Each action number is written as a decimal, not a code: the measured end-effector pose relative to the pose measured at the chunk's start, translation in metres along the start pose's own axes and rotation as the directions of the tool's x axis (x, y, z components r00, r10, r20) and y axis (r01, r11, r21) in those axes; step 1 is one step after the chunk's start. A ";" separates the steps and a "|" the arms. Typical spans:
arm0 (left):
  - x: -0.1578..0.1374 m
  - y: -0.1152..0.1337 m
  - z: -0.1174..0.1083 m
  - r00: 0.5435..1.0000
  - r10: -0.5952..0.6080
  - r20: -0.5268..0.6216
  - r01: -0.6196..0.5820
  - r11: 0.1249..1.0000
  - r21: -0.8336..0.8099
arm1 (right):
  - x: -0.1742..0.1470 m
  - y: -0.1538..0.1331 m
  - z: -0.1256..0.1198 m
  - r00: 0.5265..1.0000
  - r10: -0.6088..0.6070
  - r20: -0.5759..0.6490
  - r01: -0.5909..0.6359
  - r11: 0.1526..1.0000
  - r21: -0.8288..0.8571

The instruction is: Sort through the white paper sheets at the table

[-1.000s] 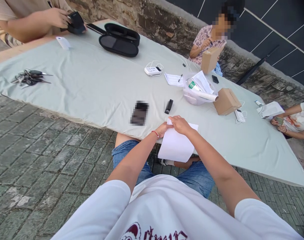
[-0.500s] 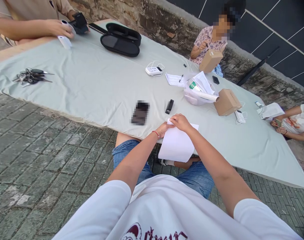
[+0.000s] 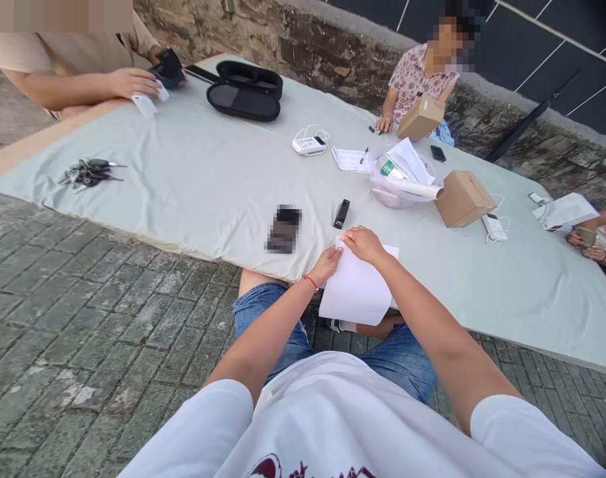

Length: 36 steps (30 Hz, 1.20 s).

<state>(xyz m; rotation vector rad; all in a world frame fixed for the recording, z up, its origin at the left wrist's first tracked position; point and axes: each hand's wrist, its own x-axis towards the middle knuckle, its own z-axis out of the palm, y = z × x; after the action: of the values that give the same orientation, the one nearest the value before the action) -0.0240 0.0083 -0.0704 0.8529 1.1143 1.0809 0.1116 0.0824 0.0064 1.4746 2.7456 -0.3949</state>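
Passable over tablecloth [image 3: 208, 172] left of frame centre, but blocked right of centre by translucent container [image 3: 389, 191] and cardboard box [image 3: 462, 200].

The bare left hand [image 3: 327, 263] is closed in a pinch just beyond the thin red cord bracelet [image 3: 310, 280] on its wrist, thumb uppermost. The bare right hand [image 3: 363, 243], back upward and fingers bent, is to the right of the bracelet and farther from the chest, its fingertips just beside the left thumb (the hands nearly meet). The left forearm [image 3: 267, 318] slants back from the bracelet toward its short white fabric sleeve [image 3: 203, 425]; the right forearm [image 3: 415, 302] angles inward, well right of the bracelet.
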 end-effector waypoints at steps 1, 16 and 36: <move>0.000 -0.001 -0.003 1.000 0.003 -0.002 -0.003 1.000 -0.013 | -0.003 0.007 -0.004 1.000 0.007 0.020 -0.007 1.000 -0.013; -0.003 -0.001 -0.019 0.989 -0.103 -0.108 0.080 0.977 -0.197 | -0.080 0.094 0.022 0.952 0.291 0.096 -0.210 0.390 0.896; 0.003 -0.015 -0.023 0.989 -0.015 -0.148 -0.012 0.984 -0.175 | -0.084 0.064 0.063 0.822 0.570 0.004 -0.140 0.194 0.971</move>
<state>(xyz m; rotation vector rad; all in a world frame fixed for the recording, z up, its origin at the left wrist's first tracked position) -0.0423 0.0069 -0.0908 0.6398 1.1238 1.2381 0.2038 0.0333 -0.0587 2.5338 2.0518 -2.2799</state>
